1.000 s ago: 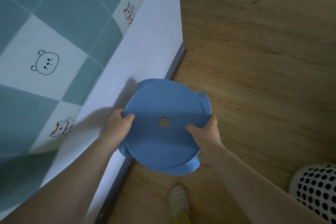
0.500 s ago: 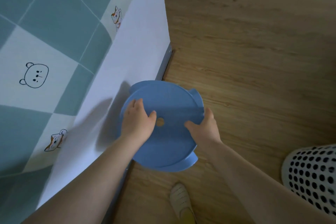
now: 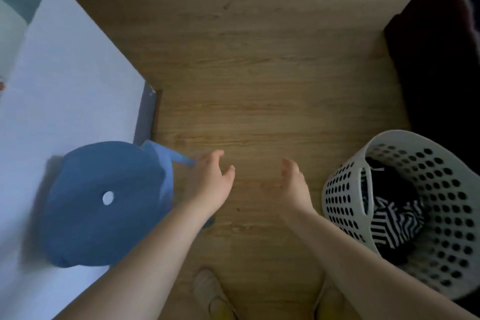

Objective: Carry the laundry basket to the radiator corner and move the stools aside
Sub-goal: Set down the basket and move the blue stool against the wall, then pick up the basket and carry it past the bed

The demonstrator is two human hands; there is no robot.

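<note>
Nearest the camera, two feet in light slippers (image 3: 213,293) are seen on the wooden floor (image 3: 259,86). Just beyond them, both hands are held out empty over the floor: the left hand (image 3: 210,184) with its grip loosely spread, just beside one leg of the blue stool (image 3: 104,202), and the right hand (image 3: 293,184) likewise spread wide, nothing being held by either. The stool is set against the white bed side (image 3: 65,86) at the floor's left edge, so one stool is judged to be already moved aside. The white perforated laundry basket (image 3: 428,163), with dark and striped clothes (image 3: 392,218) inside, is standing at the right edge of the floor. No radiator is visible, so it cannot be told whether the basket is in its corner. Further stools are not in view. No brand, label or writing can be read.
</note>
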